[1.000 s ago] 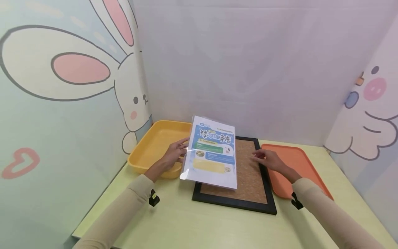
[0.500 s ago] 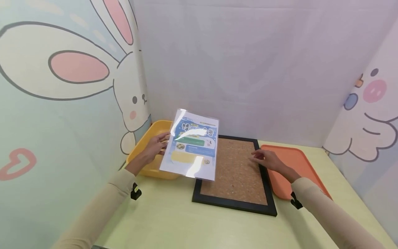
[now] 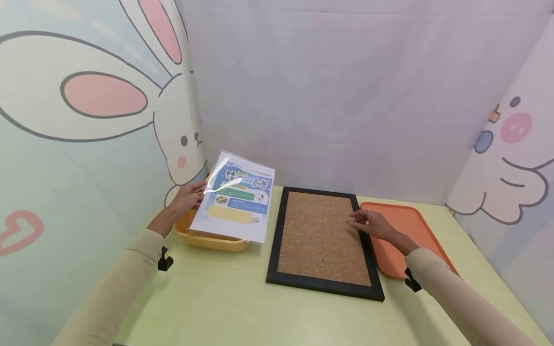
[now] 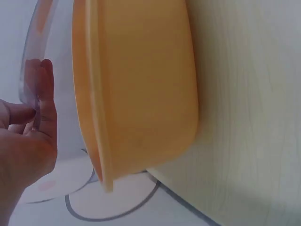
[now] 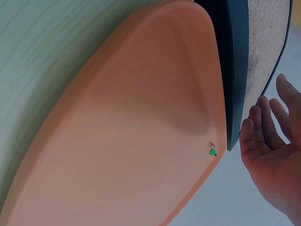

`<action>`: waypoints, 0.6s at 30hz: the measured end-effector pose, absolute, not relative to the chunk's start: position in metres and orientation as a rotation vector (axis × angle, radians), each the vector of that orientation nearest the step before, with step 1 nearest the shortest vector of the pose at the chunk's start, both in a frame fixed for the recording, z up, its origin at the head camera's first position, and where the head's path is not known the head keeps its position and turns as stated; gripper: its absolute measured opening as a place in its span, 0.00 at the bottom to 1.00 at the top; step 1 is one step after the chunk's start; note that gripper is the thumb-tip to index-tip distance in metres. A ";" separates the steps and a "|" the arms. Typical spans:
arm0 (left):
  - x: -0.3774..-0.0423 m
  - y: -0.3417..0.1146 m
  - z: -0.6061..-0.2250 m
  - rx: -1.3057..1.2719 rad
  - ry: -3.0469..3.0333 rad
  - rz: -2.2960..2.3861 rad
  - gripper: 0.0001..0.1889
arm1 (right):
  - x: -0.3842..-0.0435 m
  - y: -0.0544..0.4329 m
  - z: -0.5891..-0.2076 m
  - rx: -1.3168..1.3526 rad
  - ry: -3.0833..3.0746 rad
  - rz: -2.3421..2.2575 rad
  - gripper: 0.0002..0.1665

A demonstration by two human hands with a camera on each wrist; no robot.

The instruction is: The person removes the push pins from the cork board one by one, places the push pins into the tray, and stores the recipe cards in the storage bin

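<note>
A printed sheet in a clear glossy sleeve point(image 3: 236, 202), blue, green and yellow with large characters, is tilted above the yellow bin point(image 3: 212, 241) in the head view. My left hand point(image 3: 183, 202) pinches its left edge; in the left wrist view the thumb point(image 4: 18, 114) presses the clear edge against the fingers, beside the bin's wall point(image 4: 146, 84). A cork board point(image 3: 322, 235) with a black frame lies flat to the right. Over its right edge hovers my right hand point(image 3: 373, 225), fingers loosely bent and holding nothing, also seen in the right wrist view point(image 5: 275, 141).
An orange tray point(image 3: 407, 235) lies right of the board. Near one corner of it sits a tiny green item point(image 5: 212, 152), too small to identify. The pale wooden table point(image 3: 225, 298) meets a bunny-printed wall point(image 3: 108, 192) at left and a plain curtain point(image 3: 320, 96) behind.
My left hand has carried the sheet leftward, from over the cork board to over the yellow bin. The whole cork surface now shows. My right hand has barely moved.
</note>
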State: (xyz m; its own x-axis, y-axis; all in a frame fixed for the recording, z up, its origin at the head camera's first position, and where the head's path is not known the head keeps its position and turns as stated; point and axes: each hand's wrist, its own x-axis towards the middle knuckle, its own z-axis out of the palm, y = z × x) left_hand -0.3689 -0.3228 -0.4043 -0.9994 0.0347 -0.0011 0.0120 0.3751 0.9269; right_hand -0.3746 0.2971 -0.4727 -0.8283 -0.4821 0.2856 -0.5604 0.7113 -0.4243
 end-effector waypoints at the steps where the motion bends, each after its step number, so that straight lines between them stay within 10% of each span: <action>1: -0.369 -0.326 -0.405 0.061 2.607 1.720 0.29 | -0.375 0.297 -0.473 0.852 -2.761 0.757 0.18; 18: -0.377 -0.347 -0.430 -0.072 3.085 1.382 0.20 | -0.365 0.307 -0.478 0.830 -2.798 0.788 0.18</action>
State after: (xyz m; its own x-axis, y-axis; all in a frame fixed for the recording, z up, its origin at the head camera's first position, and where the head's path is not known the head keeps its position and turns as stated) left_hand -0.3770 -0.3468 -0.4296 -0.9706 -0.1351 0.1991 0.0587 0.6696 0.7404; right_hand -0.3648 0.3074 -0.4778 -0.8425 -0.4758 0.2524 -0.5376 0.7142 -0.4481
